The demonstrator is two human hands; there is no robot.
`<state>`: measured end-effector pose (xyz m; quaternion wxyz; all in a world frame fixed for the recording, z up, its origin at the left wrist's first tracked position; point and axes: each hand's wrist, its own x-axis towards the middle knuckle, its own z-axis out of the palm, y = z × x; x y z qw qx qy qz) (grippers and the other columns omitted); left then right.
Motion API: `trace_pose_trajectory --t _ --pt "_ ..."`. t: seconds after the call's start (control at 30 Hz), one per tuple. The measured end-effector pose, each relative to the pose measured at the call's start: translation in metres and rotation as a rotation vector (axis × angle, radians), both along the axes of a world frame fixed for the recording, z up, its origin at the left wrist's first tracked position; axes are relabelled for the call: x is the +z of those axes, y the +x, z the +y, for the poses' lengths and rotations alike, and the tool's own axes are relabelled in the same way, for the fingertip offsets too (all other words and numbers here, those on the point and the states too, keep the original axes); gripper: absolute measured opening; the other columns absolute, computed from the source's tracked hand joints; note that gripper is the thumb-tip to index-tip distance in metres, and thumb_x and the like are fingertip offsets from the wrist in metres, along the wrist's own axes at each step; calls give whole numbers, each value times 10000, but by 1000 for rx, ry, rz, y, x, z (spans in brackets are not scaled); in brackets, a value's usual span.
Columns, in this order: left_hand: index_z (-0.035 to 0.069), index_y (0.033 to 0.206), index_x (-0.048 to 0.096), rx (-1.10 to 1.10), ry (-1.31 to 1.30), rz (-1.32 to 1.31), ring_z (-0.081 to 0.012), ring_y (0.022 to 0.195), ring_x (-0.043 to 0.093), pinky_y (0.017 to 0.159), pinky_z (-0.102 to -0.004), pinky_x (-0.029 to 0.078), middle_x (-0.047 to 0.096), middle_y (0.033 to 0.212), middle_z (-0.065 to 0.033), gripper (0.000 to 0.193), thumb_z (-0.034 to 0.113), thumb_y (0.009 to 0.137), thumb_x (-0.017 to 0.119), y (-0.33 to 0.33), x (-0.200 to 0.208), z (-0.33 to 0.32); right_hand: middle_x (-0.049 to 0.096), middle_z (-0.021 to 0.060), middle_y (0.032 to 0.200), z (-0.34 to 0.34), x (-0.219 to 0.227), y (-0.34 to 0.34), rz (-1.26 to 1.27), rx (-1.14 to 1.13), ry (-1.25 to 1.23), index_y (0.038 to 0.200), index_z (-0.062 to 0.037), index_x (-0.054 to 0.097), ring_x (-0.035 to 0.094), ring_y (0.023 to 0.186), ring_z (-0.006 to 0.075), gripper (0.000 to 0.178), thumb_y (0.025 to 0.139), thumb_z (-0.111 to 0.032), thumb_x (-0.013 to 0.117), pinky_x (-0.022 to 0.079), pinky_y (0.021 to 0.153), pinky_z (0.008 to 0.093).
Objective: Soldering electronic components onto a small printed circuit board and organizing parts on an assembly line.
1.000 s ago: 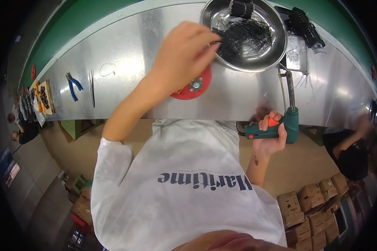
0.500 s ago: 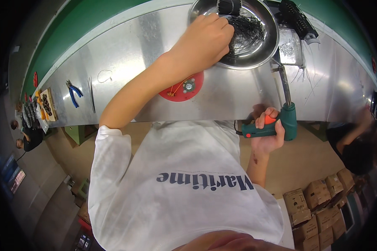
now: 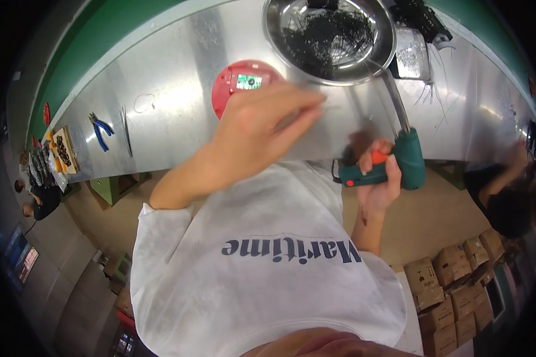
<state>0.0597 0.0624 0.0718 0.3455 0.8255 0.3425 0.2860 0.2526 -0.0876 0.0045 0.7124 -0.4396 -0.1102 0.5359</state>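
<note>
My left hand [image 3: 262, 122], blurred by motion, is pinched near the table's front edge. A faint streak like a thin wire shows at its fingertips. Partly behind this hand lies a round red plastic housing [image 3: 219, 89] with a small green circuit board [image 3: 249, 82] in it. My right hand [image 3: 382, 178] is wrapped around the handle of a green pistol-grip tool [image 3: 409, 159] like a soldering gun, with an orange-red trigger. Its metal tube points up toward a steel bowl [image 3: 270, 35], which holds a heap of thin black wires [image 3: 321, 38].
Blue-handled pliers [image 3: 101, 132] and tweezers [image 3: 126, 131] lie to the left. A metal block [image 3: 412, 56] with loose wire strands stands right of the bowl. Other people sit at both sides. Cardboard boxes [image 3: 452, 279] are stacked at the lower right.
My left hand has come out of the bowl and back toward me, uncovering the black wires and the upper part of the red housing. My right hand keeps hold of the green tool.
</note>
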Motion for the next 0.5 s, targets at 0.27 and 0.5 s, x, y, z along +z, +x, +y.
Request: trace_pose_trajectory --t 0.27,0.5 --pt "-33 937 686 135 -411 -146 -154 718 663 652 -244 514 676 806 -105 135 -35 804 663 -34 -15 -46 563 139 1098 50 31 -54 -291 237 -39 1097 0 528 622 846 202 377 755 133 612 487 689 283" --pt "-14 915 689 179 -403 -210 -137 684 643 617 -236 501 679 812 -93 121 -20 795 678 -49 -24 -58 585 137 1064 59 30 -70 -374 291 -23 1080 -5 544 624 861 191 404 721 150 644 508 735 289"
